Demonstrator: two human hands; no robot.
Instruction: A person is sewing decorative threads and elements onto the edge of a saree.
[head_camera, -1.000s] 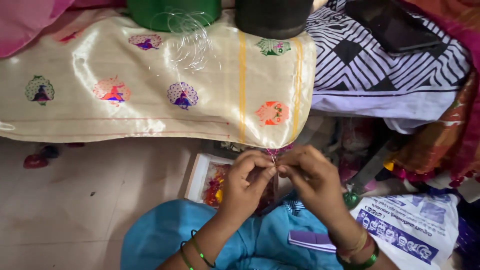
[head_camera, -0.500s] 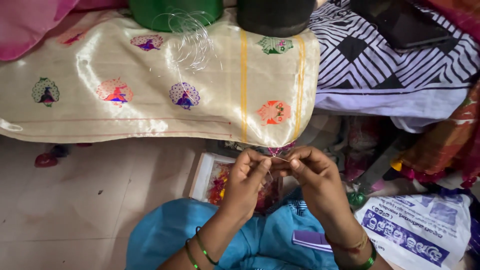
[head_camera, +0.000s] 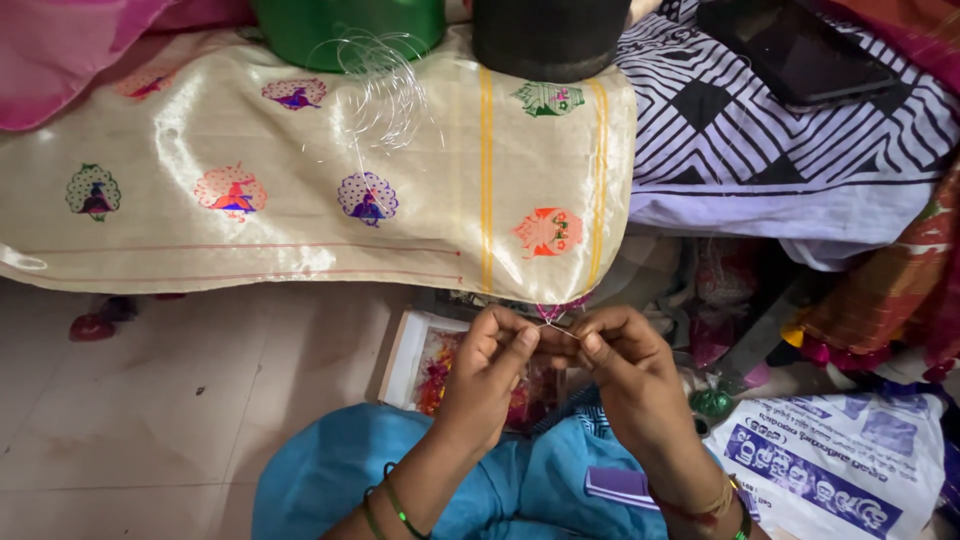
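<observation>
A cream silk cloth (head_camera: 300, 215) with woven peacock motifs and yellow stripes spread across the upper half of the frame, a black-and-white patterned fabric (head_camera: 800, 150) lay at upper right, and a coil of clear thread (head_camera: 375, 85) rested on the cloth near top centre. Below the cloth's lower right corner sat an open white box (head_camera: 405, 360) of coloured bits. At lower centre the left hand (head_camera: 485, 375) and right hand (head_camera: 620, 365) met fingertip to fingertip, both pinched closed on a fine needle (head_camera: 557, 328) just under the cloth's hem.
</observation>
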